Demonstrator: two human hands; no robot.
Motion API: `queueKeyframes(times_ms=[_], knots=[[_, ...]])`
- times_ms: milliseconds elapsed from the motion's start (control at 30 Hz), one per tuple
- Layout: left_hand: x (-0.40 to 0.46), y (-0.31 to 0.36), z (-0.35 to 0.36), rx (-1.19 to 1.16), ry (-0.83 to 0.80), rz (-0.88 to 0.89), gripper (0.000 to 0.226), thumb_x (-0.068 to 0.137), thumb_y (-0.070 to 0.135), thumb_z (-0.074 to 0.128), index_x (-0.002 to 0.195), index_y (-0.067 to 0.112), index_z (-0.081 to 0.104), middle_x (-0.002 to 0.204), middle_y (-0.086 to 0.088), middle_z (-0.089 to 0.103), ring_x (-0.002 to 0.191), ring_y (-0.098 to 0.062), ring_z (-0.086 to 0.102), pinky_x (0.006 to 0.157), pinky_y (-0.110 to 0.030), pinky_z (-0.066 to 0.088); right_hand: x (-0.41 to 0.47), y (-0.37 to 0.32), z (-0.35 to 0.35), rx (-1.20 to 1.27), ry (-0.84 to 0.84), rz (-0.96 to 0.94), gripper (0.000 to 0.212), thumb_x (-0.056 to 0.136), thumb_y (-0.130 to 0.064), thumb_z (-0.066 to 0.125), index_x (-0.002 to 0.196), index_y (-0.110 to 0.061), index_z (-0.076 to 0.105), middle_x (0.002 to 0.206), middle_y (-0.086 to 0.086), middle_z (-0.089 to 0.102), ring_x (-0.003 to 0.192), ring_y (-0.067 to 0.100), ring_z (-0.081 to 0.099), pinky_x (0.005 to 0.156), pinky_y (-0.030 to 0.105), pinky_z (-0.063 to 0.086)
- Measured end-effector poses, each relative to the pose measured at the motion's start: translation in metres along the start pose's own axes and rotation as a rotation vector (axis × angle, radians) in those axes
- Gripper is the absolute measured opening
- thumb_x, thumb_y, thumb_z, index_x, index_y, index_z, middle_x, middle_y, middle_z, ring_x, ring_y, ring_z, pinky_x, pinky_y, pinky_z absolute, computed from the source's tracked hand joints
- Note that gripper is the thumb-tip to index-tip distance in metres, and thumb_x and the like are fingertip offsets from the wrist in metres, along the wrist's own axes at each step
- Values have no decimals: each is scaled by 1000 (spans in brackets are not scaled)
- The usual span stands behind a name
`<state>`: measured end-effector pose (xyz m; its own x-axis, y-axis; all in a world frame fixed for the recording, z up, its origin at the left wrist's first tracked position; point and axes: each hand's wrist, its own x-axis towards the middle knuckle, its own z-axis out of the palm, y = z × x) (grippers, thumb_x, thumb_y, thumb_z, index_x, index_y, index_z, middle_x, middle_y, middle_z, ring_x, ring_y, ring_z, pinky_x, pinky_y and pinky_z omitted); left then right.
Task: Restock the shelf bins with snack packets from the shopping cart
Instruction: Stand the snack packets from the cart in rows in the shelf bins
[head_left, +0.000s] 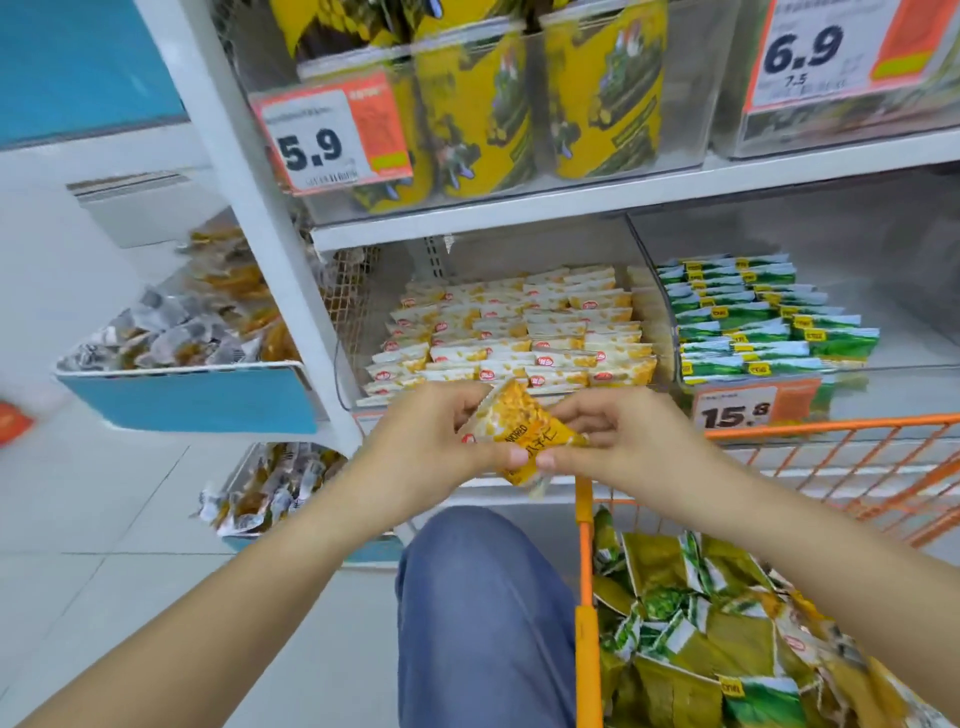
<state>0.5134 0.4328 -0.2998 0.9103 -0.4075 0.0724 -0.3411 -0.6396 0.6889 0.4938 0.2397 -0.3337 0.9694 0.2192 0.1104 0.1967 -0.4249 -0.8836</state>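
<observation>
I hold one small yellow snack packet (524, 436) in the middle of the frame. It is tilted, with a red dot and dark writing on it. Just above it sits a clear shelf bin (655, 291) full of yellow and white packets (519, 332) standing in neat rows. To the right, green packets (758, 322) stand in rows too. At the lower right, my orange shopping cart (589, 613) holds a loose heap of green packets (696, 639).

Orange price tags (332, 136) front the shelf above a tiled floor (130, 545).
</observation>
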Motion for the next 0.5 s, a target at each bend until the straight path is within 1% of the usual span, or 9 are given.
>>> queueKeyframes(times_ms=[67,100,133,167,233,333,367,433,500], knots=[[3,-2,-25,235,118,13,22,75,22,81,62,27,63,59,15,61,60,-6,51,60,-27,40,6,1,3,-238,55,-39,21,82,-30,72,102,-36,67,94,-16,70,90,0,65,87,29,52],[7,-3,-41,324,182,12,22,76,22,79,64,32,64,60,17,60,60,-3,48,58,-24,33,8,3,2,-388,89,-69,24,85,-32,67,109,-35,65,101,-15,68,96,4,63,88,31,51],[12,-6,-56,393,232,-2,16,77,22,78,72,33,67,66,14,63,64,-3,47,60,-25,32,9,5,-1,-503,122,-87,25,88,-33,63,113,-34,64,107,-14,67,103,8,61,87,32,49],[18,-11,-71,457,264,-34,12,78,24,78,78,29,67,72,6,64,67,-9,48,61,-27,32,9,8,-4,-554,151,-92,24,90,-32,60,114,-33,64,111,-12,65,107,11,58,87,33,48],[31,-22,-88,501,266,-106,22,80,26,77,78,21,56,72,-2,54,69,-16,44,61,-27,31,7,17,-11,-528,246,-126,20,90,-27,60,109,-29,67,109,-8,66,110,17,57,85,36,47],[52,-24,-80,319,177,-83,29,81,27,75,79,5,56,63,1,40,60,-14,37,55,-28,25,2,32,-31,-478,495,-198,18,90,-19,56,103,-22,68,96,-10,61,103,19,56,78,28,39],[62,-22,-68,254,157,-64,32,80,26,76,81,-1,59,62,0,38,59,-15,35,55,-31,23,2,37,-40,-473,560,-192,21,89,-18,55,107,-20,66,100,-8,60,106,20,54,79,26,36],[88,-16,-40,147,139,-65,29,77,24,79,82,0,63,64,0,42,61,-15,38,55,-30,26,5,48,-58,-474,608,-86,33,91,-24,56,123,-18,56,120,1,56,118,24,47,87,28,35],[121,-13,-10,-40,135,-133,23,75,19,81,88,7,66,74,-2,55,69,-15,51,61,-28,40,10,59,-71,-499,522,75,52,93,-38,53,139,-18,41,138,5,47,130,24,38,99,37,35]])
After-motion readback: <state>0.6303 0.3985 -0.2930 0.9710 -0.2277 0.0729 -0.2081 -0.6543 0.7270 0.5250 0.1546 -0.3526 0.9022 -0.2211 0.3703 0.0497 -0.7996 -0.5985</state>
